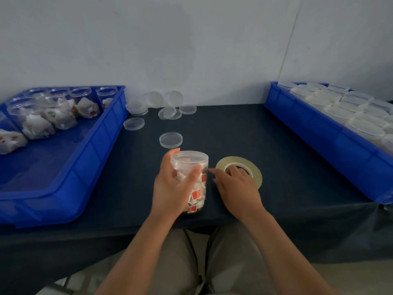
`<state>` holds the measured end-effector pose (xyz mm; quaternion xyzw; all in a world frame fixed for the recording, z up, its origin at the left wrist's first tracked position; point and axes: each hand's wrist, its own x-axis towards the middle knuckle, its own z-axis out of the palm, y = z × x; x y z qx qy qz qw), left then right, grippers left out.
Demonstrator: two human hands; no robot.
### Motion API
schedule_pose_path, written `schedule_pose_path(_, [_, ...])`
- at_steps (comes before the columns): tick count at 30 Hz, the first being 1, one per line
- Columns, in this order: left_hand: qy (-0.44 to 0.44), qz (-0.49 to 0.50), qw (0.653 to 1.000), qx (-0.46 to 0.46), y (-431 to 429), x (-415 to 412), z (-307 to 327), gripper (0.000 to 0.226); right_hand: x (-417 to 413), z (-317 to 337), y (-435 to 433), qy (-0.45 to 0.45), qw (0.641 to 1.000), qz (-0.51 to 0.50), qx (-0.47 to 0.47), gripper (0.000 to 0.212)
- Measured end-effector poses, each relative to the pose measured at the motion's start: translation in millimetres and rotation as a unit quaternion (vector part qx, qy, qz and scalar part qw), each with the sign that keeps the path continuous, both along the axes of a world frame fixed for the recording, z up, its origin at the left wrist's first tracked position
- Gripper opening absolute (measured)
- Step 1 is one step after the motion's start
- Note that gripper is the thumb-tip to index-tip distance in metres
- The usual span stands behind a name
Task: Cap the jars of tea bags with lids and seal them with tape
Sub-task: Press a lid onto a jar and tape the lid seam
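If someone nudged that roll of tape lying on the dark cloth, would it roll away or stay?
Probably stay: the tape roll lies flat, so it would slide rather than roll. The cloth likely adds grip. It looks thin, so probably light.

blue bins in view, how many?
2. Left bin holds open jars of tea bags; right bin runs along the right side. Both are cut off by the frame, so more could lie outside.
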<state>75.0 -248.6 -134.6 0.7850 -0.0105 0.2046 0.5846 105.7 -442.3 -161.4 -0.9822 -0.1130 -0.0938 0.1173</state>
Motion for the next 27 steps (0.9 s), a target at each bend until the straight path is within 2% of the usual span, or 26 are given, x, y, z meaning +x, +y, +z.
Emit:
schedule_pose_path(4, [-0.004,-0.003,1.000,-0.002,0,-2,-1,0.060,-4,-3,0,-0.016,1.000,-0.008,0.006,0.034])
schedule_pose_path(7, [0.001,-0.007,1.000,-0.011,3,-1,0,0.051,-4,3,3,0.014,1.000,-0.026,0.008,0.043])
schedule_pose_path(8, [0.004,-0.011,1.000,-0.010,3,0,1,0.048,-5,7,5,0.021,0.999,-0.030,0.040,0.051])
schedule_pose_path(10, [0.010,-0.019,1.000,-0.005,3,1,2,0.046,-9,15,11,-0.001,0.986,-0.014,0.168,0.062])
schedule_pose_path(12, [0.011,-0.026,1.000,0.000,4,2,3,0.046,-14,21,22,-0.010,0.939,0.026,0.343,0.067])
schedule_pose_path(14, [0.006,-0.032,0.999,0.002,5,3,0,0.048,-19,26,38,0.054,0.861,0.081,0.500,0.076])
schedule_pose_path(16, [0.000,-0.042,0.999,0.000,6,3,-3,0.057,-20,29,53,0.102,0.803,0.118,0.575,0.074])
schedule_pose_path(18, [0.001,-0.047,0.999,-0.006,5,6,-6,0.060,-21,29,63,0.102,0.773,0.130,0.613,0.058])
schedule_pose_path(21, [0.005,-0.051,0.998,-0.039,3,9,-7,0.055,-23,25,68,0.080,0.743,0.147,0.648,0.048])
schedule_pose_path(27, [0.030,-0.052,0.994,-0.096,1,12,-7,0.041,-25,25,68,0.091,0.736,0.123,0.659,0.039])
